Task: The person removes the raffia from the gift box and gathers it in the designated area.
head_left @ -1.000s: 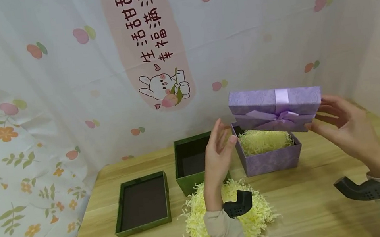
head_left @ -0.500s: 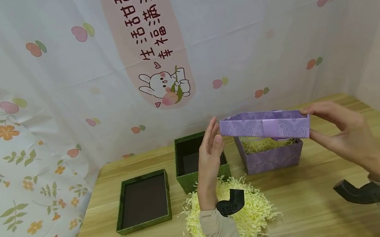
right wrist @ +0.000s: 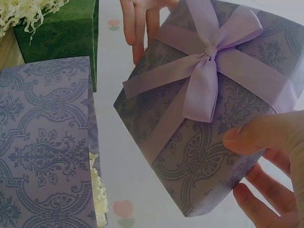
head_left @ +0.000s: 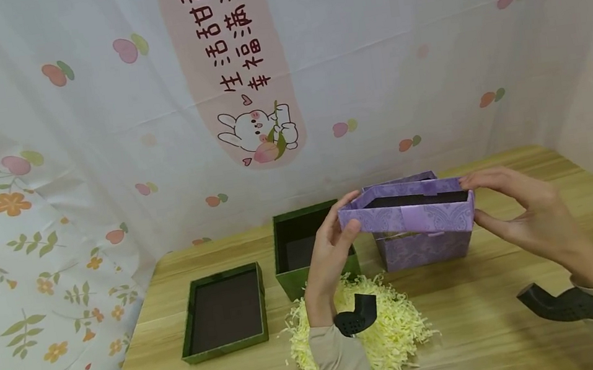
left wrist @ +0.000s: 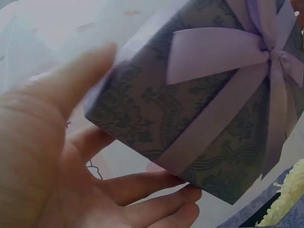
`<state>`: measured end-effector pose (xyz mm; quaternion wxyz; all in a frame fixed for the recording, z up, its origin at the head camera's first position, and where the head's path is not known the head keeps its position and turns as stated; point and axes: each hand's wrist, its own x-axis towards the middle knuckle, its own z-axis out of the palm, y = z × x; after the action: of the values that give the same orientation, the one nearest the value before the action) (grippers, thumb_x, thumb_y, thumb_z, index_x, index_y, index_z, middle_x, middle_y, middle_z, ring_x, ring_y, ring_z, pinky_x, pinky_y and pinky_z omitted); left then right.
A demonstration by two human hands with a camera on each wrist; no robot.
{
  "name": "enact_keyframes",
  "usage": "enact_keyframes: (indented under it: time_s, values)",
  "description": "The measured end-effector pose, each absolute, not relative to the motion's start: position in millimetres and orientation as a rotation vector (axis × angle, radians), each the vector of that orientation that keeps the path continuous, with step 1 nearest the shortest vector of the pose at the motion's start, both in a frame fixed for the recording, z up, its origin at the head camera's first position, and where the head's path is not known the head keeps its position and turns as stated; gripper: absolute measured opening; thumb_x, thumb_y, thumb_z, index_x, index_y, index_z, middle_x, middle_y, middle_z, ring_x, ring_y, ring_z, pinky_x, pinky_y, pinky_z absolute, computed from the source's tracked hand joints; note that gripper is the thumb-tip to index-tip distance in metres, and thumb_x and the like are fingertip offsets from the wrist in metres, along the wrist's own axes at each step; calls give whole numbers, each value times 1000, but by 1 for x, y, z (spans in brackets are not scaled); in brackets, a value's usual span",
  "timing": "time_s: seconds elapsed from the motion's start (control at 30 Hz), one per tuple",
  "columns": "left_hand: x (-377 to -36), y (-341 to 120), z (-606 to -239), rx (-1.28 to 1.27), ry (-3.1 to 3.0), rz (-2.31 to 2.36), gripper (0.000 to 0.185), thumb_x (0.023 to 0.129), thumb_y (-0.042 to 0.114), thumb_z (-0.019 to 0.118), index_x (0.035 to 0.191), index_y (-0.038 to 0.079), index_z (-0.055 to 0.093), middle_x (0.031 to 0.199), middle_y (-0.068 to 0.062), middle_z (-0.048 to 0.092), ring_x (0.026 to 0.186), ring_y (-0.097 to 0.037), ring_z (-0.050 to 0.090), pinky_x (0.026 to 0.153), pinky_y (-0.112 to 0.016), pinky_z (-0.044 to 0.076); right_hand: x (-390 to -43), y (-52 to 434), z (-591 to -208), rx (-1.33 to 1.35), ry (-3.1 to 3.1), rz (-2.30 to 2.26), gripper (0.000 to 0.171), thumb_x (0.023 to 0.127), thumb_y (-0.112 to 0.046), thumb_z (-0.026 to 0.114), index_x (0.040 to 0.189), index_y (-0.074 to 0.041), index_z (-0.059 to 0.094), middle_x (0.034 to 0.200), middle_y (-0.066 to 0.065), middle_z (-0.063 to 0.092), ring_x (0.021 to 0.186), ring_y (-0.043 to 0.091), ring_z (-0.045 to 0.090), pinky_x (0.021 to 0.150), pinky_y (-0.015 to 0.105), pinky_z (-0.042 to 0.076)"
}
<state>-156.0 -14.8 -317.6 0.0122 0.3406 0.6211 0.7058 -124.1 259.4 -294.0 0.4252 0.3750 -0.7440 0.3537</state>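
Both hands hold a purple gift box lid (head_left: 377, 220) over the matching box, its dark inside facing up and its ribbon bow (right wrist: 211, 52) underneath. At the lid's left end my left hand (head_left: 328, 256) has its thumb on the near side and fingers on the far edge. My right hand (head_left: 530, 204) pinches the right end, thumb low on the bow face and fingers at the rim. Behind and below the lid stands the purple box (head_left: 423, 251), partly covered by it. Pale yellow shredded paper (right wrist: 99, 194) shows inside that box in the right wrist view.
An open green box (head_left: 300, 279) stands left of the purple one, behind my left hand. Its green lid (head_left: 230, 347) lies inside-up farther left. A heap of yellow shredded paper (head_left: 392, 335) sits in front, under my left forearm. A printed curtain (head_left: 400, 71) hangs behind the table.
The lid has turned over from bow side toward me to inside up, and has come lower. My left hand, apart from it before, now holds its left end.
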Motion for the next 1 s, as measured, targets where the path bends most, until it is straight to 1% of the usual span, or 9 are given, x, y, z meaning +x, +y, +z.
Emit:
enact_keyframes:
  time_s: [0.13,0.3,0.4,0.53,0.63,0.73,0.77,0.87,1.0]
  values:
    - [-156,-16,-320,1033,1976,2181,55,94,35,55,132,-4,45,135,-16,43,85,-14,44,74,-32,38,-125,261,-295,930,-1861,870,50,90,-36,58,93,14,63,93,21,63,102,7,57,86,14,42]
    - [-157,-15,-320,1014,1979,2171,55,92,34,60,125,-9,47,131,-25,43,93,-13,53,80,-31,45,-127,264,-297,902,-1865,852,51,92,-36,56,93,14,62,96,25,62,105,9,56,88,15,41]
    - [-158,-12,-320,1000,1953,2203,57,89,34,63,121,-10,47,121,-24,48,89,-12,55,80,-34,47,-130,267,-299,878,-1875,840,52,92,-37,56,94,15,62,98,27,62,107,10,56,90,16,41]
    - [-158,-6,-320,1010,1893,2277,54,88,28,66,116,-13,47,117,-27,49,84,-13,52,77,-27,46,-134,275,-304,828,-1907,819,57,92,-41,55,100,15,62,105,27,61,112,13,54,94,18,39]
    - [-158,-2,-319,1050,1902,2307,46,88,19,66,112,-15,47,133,-29,41,108,-19,52,80,-23,44,-136,283,-307,782,-1961,856,60,90,-43,55,108,14,60,115,26,57,116,14,50,95,18,38]
    - [-157,0,-317,1060,2032,2282,36,87,11,67,107,-13,49,143,-26,32,130,-29,36,97,-27,39,-133,292,-306,734,-2035,996,42,91,-18,61,118,14,54,125,22,52,118,14,48,93,16,39]
    - [-157,1,-317,1056,2085,2266,34,87,9,67,106,-12,50,144,-25,30,134,-30,30,101,-29,35,-131,294,-305,715,-2071,1065,39,91,-8,60,123,13,52,129,19,50,118,13,48,92,15,40]
    - [-158,4,-319,1027,2221,2230,29,84,5,70,103,-8,52,145,-23,30,133,-31,31,105,-37,30,-124,300,-302,629,-2235,1213,50,88,12,54,136,1,44,133,4,49,113,4,51,86,11,42]
    - [-167,11,-330,975,2324,2238,27,79,3,73,100,-2,56,146,-17,31,132,-24,33,103,-37,32,-119,303,-298,593,-2499,1286,50,98,1,42,145,-14,34,140,-5,41,105,-3,54,81,7,39]
